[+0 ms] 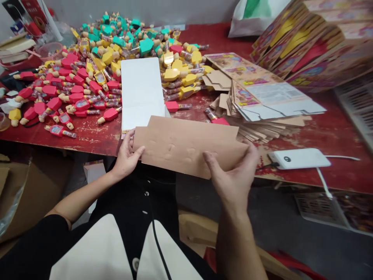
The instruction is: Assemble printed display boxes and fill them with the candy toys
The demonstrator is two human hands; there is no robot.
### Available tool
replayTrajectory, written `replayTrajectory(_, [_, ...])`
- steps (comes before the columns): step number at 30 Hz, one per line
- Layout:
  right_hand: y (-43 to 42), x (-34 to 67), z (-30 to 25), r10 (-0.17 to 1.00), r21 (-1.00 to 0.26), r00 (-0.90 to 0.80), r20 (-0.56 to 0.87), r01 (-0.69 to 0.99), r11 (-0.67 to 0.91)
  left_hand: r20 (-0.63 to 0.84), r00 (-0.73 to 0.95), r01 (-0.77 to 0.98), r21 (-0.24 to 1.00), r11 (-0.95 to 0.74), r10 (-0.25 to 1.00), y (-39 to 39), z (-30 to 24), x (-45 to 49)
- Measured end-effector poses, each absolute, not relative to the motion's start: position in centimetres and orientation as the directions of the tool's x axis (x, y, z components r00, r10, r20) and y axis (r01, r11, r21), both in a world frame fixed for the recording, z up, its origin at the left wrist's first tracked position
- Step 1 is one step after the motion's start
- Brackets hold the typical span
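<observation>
Between my two hands is a brown cardboard sheet (177, 146) with rows of small curved cuts, held over the table's front edge. My left hand (127, 157) pinches its left end, thumb on the face and fingers behind. On its right end my right hand (233, 175) is closed, the thumb pressed near one of the cuts. Just behind the sheet lies a white card piece (142, 89), its lower end partly covered. A red toy tube (177, 106) rests beside it. To the right is a stack of flat printed cartons (262, 97).
Red, yellow and green toy tubes (101, 66) are heaped across the back and left of the red table (96, 137). Folded display boxes (317, 42) stand at the right. A white power bank (300, 158) with cables lies near the front edge.
</observation>
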State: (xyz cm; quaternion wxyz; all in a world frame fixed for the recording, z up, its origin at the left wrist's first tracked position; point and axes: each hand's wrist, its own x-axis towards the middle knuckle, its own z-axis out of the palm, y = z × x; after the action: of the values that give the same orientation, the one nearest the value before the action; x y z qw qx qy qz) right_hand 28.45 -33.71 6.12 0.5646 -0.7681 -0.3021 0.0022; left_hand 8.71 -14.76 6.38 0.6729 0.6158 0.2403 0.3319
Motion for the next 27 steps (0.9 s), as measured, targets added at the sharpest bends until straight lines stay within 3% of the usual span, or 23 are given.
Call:
replayTrajectory(3, [-32.2, 27.5, 6.3, 0.432, -0.923, 0.864, 0.26, 0.354, -0.152, 0.09, 0.63, -0.063, 0.996, -0.064, 0.772, -15.1, 6.4, 8.5])
replayTrajectory(7, [-31.7, 26.8, 5.8, 0.559, -0.993, 0.829, 0.019, 0.081, -0.086, 0.015, 0.647, -0.018, 1.0, -0.005, 0.762, -15.1, 5.3, 8.2])
replayTrajectory(10, [-32.5, 27.9, 7.0, 0.623, -0.989, 0.774, -0.114, -0.031, -0.143, 0.142, 0.656, 0.059, 0.97, -0.238, 0.741, -14.4, 5.9, 8.0])
replayTrajectory(13, [-32.3, 29.5, 9.9, 0.834, -0.961, 0.496, -0.239, 0.003, -0.277, 0.365, 0.739, 0.048, 0.81, -0.585, 0.567, -13.3, 8.4, 8.9])
replayTrajectory(15, [-31.4, 30.1, 12.0, 0.926, -0.955, 0.316, -0.206, 0.141, -0.261, 0.378, 0.842, -0.067, 0.78, -0.622, 0.385, -12.9, 10.2, 10.2])
replayTrajectory(16, [-30.9, 30.0, 12.9, 0.936, -0.948, 0.331, -0.115, 0.245, -0.203, 0.375, 0.864, -0.115, 0.797, -0.593, 0.336, -12.9, 10.8, 11.0])
replayTrajectory(18, [-30.4, 28.9, 13.7, 0.824, -0.86, 0.53, 0.198, 0.497, -0.113, 0.383, 0.832, -0.152, 0.854, -0.498, 0.403, -13.0, 11.3, 12.2])
replayTrajectory(20, [-30.7, 26.7, 13.0, 0.536, -0.773, 0.696, 0.478, 0.623, -0.12, 0.388, 0.688, -0.154, 0.904, -0.399, 0.614, -13.3, 11.1, 13.0])
replayTrajectory(21, [-31.0, 25.2, 12.1, 0.434, -0.781, 0.738, 0.516, 0.614, -0.115, 0.381, 0.582, -0.159, 0.92, -0.359, 0.718, -13.6, 10.7, 13.2])
replayTrajectory(22, [-31.3, 23.7, 11.0, 0.401, -0.821, 0.775, 0.489, 0.564, -0.087, 0.369, 0.473, -0.169, 0.929, -0.329, 0.8, -13.9, 10.3, 13.2])
replayTrajectory(24, [-31.7, 21.2, 8.4, 0.476, -0.905, 0.799, 0.366, 0.425, -0.017, 0.342, 0.301, -0.193, 0.936, -0.294, 0.89, -14.6, 9.5, 13.2])
replayTrajectory(27, [-31.5, 20.6, 6.0, 0.481, -0.95, 0.829, 0.286, 0.311, 0.029, 0.331, 0.239, -0.177, 0.939, -0.294, 0.913, -14.7, 9.2, 12.4])
